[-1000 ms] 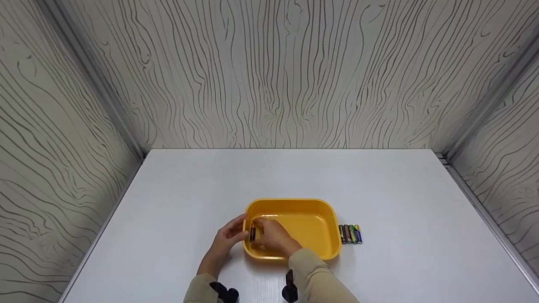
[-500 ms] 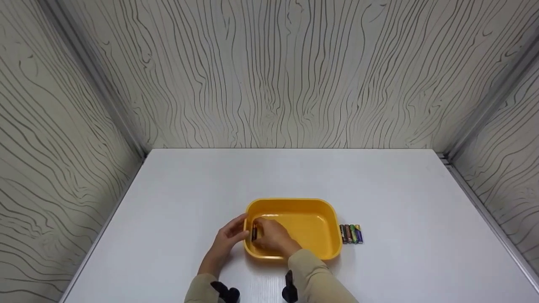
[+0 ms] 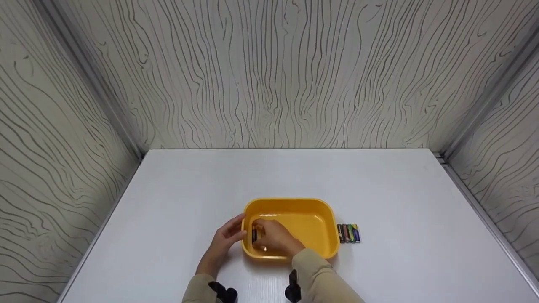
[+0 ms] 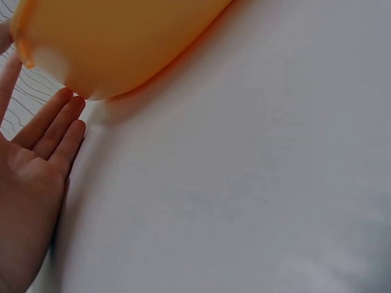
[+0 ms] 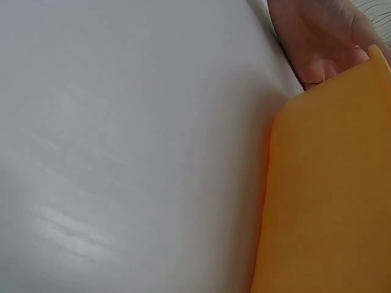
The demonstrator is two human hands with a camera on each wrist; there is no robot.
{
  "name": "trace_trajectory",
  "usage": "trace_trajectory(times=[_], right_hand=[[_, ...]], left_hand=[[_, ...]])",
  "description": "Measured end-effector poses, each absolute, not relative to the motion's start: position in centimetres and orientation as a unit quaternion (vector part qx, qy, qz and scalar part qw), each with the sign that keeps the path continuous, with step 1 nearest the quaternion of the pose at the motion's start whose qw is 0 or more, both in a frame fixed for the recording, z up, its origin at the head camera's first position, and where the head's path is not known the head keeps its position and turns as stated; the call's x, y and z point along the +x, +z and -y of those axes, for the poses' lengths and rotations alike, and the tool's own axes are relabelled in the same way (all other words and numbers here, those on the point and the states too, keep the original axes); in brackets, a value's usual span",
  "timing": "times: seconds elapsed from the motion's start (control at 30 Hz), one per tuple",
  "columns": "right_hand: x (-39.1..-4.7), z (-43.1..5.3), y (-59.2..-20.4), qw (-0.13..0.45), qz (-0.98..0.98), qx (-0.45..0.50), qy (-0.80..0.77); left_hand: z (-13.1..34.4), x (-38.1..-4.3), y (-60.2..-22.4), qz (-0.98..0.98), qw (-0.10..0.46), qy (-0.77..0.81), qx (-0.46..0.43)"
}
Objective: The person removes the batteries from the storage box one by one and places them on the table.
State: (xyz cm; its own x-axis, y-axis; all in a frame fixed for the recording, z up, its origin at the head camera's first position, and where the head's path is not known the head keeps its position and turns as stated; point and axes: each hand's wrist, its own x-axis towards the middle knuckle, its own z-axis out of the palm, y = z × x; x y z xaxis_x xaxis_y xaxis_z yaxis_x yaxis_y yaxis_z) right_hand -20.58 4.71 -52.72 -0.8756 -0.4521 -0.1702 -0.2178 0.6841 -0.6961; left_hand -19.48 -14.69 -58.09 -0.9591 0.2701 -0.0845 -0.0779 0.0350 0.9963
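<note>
A yellow plastic tub (image 3: 290, 256) sits on the white table. My left hand (image 3: 222, 244) rests against its left end, thumb at the rim. In the left wrist view, the straight fingers (image 4: 64, 119) of that hand touch the tub's outer wall (image 4: 134, 43). My right hand (image 3: 276, 237) reaches inside the tub and pinches a dark battery (image 3: 254, 235) upright along the view, near the left wall, between thumb and fingers. The right wrist view shows the tub's outer side (image 5: 330, 183) and my left hand (image 5: 324, 36); the right hand's fingers are hidden there.
A row of several batteries (image 3: 348, 233), dark, brown, green and purple-yellow, lies on the table (image 3: 400, 202) just right of the tub. Wood-patterned panels (image 3: 269, 75) enclose the table at the back and both sides.
My right hand's thumb and fingers have shifted slightly about the dark battery, which has moved a little off the tub's left wall. The left hand stays at the tub's left end.
</note>
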Motion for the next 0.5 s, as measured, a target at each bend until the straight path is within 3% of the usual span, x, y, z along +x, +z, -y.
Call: trace_trajectory(times=[0.5], right_hand=[[-20.7,-6.8,-51.4,0.187,-0.892,-0.194,-0.364]], left_hand=[[14.6,-19.4,-58.1,-0.715,0.125,0.685,0.067]])
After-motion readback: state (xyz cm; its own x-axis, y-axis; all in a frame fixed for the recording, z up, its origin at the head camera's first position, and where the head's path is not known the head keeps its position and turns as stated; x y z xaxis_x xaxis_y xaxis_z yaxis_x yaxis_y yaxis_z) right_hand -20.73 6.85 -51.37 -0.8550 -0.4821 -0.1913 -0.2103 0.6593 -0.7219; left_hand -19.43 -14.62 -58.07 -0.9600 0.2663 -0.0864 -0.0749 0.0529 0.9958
